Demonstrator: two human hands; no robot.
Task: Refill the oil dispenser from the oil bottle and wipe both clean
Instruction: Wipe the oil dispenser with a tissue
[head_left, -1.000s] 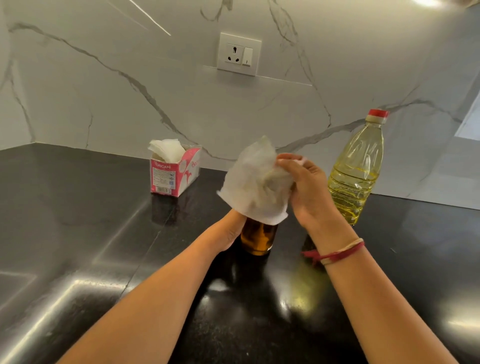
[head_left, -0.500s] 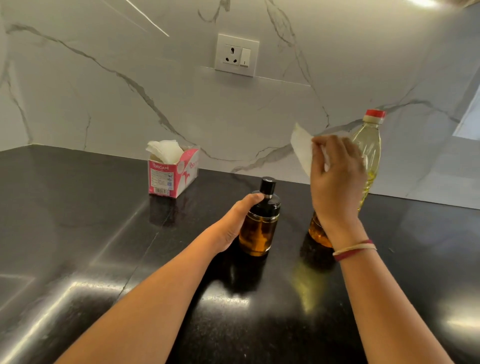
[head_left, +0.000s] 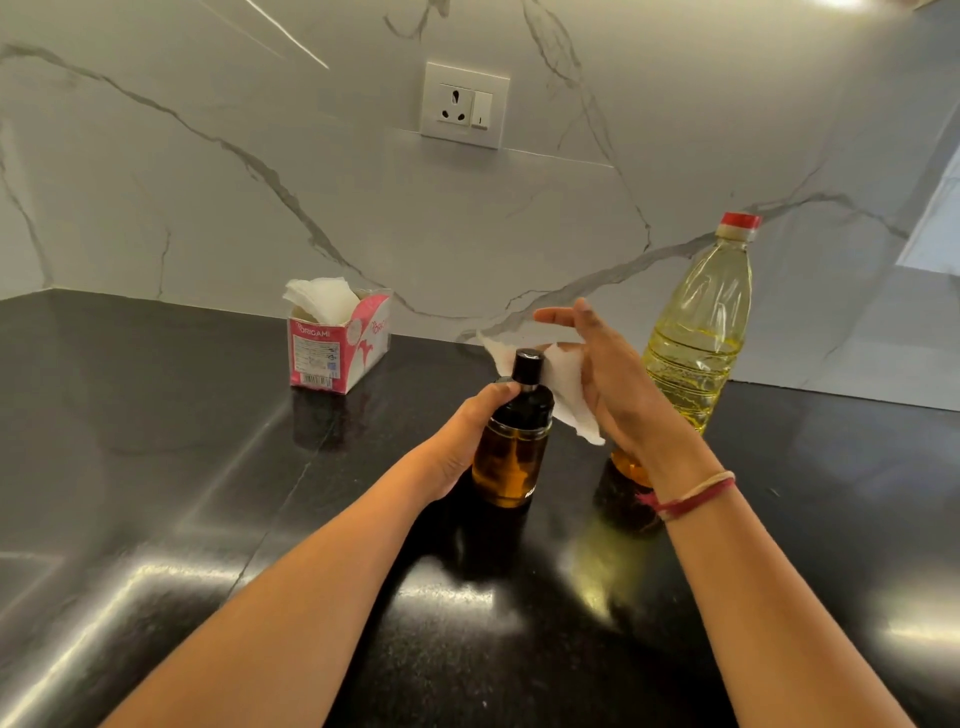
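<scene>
An amber glass oil dispenser (head_left: 511, 460) with a black pump top stands upright on the black counter (head_left: 156, 467). My left hand (head_left: 462, 436) grips its left side, thumb at the black collar. My right hand (head_left: 608, 384) holds a crumpled white tissue (head_left: 563, 387) just right of and behind the dispenser's top, fingers spread. The clear plastic oil bottle (head_left: 698, 332) with a red cap stands upright at the right, partly behind my right hand. A second amber object (head_left: 626, 467) shows below my right wrist, mostly hidden.
A pink and white tissue box (head_left: 337, 345) with tissues sticking out stands at the back left against the marble wall. A wall socket (head_left: 464, 105) sits above. Glossy counter stretches left and toward me.
My right hand lifted the tissue off the dispenser, swung right toward the oil bottle, then came back down close to the dispenser's top. My left hand kept its grip.
</scene>
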